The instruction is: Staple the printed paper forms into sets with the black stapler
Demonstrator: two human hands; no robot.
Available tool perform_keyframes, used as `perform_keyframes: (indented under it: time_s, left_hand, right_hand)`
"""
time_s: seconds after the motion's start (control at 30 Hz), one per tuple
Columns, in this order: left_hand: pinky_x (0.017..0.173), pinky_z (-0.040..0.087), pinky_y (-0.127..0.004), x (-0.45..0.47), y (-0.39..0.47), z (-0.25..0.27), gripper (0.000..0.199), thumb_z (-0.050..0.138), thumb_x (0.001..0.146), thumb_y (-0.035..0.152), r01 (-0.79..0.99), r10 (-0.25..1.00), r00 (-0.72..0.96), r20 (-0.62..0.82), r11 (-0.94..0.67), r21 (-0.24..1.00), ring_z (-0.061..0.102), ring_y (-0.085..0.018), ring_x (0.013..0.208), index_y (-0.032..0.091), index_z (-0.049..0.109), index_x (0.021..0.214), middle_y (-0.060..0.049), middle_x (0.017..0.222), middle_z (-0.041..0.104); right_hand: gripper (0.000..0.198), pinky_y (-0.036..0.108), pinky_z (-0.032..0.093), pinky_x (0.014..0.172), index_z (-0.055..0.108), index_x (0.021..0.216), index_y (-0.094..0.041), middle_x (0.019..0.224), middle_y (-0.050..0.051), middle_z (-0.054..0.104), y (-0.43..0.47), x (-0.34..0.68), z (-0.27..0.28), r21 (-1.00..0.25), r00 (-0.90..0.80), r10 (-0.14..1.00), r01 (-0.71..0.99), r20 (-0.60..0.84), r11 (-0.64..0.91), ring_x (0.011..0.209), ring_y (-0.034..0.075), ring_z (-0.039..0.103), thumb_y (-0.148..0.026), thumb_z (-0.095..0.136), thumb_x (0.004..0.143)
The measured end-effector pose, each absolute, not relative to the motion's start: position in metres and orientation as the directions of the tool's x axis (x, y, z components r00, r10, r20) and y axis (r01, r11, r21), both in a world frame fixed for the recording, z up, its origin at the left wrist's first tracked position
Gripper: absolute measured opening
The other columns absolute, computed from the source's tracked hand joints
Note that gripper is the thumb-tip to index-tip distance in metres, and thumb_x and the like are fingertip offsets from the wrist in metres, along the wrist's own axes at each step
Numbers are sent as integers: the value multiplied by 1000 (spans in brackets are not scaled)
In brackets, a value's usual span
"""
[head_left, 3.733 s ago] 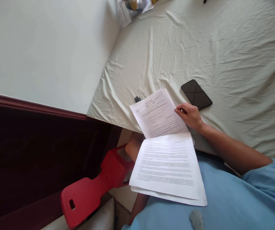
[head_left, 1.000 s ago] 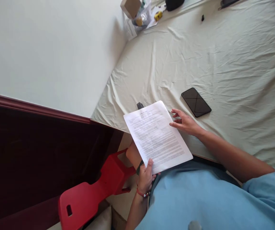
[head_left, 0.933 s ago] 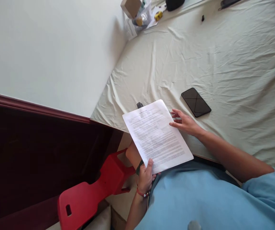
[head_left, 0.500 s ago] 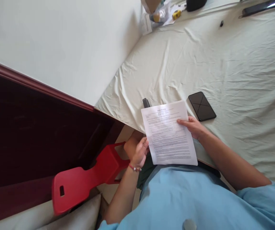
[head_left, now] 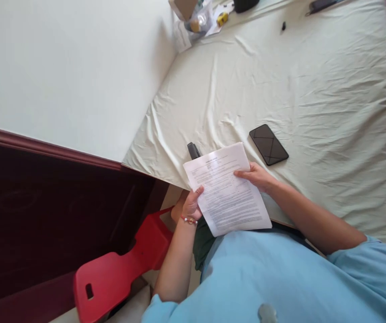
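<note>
A stack of printed paper sheets [head_left: 228, 193] is held between my two hands above the near edge of the table, over my lap. My left hand [head_left: 193, 204] grips the left edge, its thumb on top and its other fingers hidden beneath. On the right edge, my right hand [head_left: 255, 176] pinches the sheets with the thumb lying on the print. Just past the top left corner of the paper, a black stapler-like object [head_left: 193, 150] is partly covered. Beyond my right hand a black smartphone [head_left: 268, 144] lies flat on the cloth.
A pale green cloth [head_left: 330, 112] covers the table. At the far end are a yellow tape measure [head_left: 222, 19], plastic bags [head_left: 201, 20] and a small black item [head_left: 283, 26]. A red chair [head_left: 108, 278] stands at my left, beside the white wall [head_left: 61, 67].
My left hand has moved its thumb onto the top of the sheets and now grips their left edge. The paper has tilted slightly. The whole view has shifted.
</note>
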State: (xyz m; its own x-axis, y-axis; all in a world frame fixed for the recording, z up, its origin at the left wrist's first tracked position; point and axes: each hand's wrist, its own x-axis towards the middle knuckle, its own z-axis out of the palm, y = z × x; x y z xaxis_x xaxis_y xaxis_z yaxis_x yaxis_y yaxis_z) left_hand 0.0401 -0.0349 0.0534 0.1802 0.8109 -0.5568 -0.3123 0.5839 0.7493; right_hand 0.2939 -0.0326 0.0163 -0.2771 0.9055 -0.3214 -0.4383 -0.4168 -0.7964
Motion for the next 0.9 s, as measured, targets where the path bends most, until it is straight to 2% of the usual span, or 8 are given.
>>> perform_keyframes:
  time_s: [0.07,0.17,0.27,0.4,0.47,0.57,0.73,0.9]
  left_hand:
    - [112,50,-51,41,-37,48,63,94,62,33,-244,815,156,-559,580,777,65,-36,124,13,71,116,-15,113,76]
    - [110,52,-49,44,-40,40,57,95,63,37,-154,878,57,-475,478,865,68,-34,119,11,74,109,-15,113,76]
    - [105,55,-46,44,-42,35,55,94,65,42,-98,903,79,-421,428,899,71,-32,113,12,76,107,-15,117,76]
    - [99,58,-41,44,-44,36,53,90,71,45,-44,885,243,-398,420,907,72,-29,108,12,77,110,-15,120,75]
    - [98,58,-42,45,-46,37,55,90,71,46,-38,874,276,-399,425,904,72,-29,106,12,77,111,-16,118,75]
    - [97,57,-45,48,-49,38,58,91,68,50,-48,867,289,-405,436,899,73,-31,102,10,77,108,-17,112,76]
    - [98,57,-43,51,-53,34,60,90,68,51,-96,855,329,-400,452,887,73,-29,101,11,77,110,-16,110,77]
    - [93,58,-42,59,-49,36,59,86,71,57,-179,880,261,-397,448,876,74,-30,98,8,77,103,-16,101,78]
  right_hand:
    - [37,40,62,75,76,99,-16,95,10,79,-31,295,15,-876,-238,922,-309,-305,-370,81,25,74,-44,79,76]
    - [47,50,58,94,66,129,-19,117,11,75,-29,297,19,-986,20,990,90,-141,-142,103,30,72,-30,68,83]
    - [64,56,43,113,48,150,-21,149,14,57,-27,298,34,-861,172,966,501,194,84,134,33,55,-21,59,87]
    - [49,56,28,122,52,148,-21,161,13,44,-27,294,67,-604,25,910,756,413,253,150,31,36,-22,44,100]
    - [44,55,24,123,56,144,-22,155,13,52,-25,291,80,-514,-134,909,788,394,339,147,30,39,-24,42,102]
    - [37,53,30,118,67,129,-17,130,15,69,-18,287,93,-454,-335,905,785,261,421,134,32,52,-26,41,104]
    - [35,46,35,108,72,119,-17,118,15,73,1,278,104,-417,-397,887,783,235,461,124,32,56,-30,44,104]
    - [37,36,40,83,74,95,-17,94,13,74,14,268,110,-442,-438,898,797,45,411,91,25,64,-33,42,105]
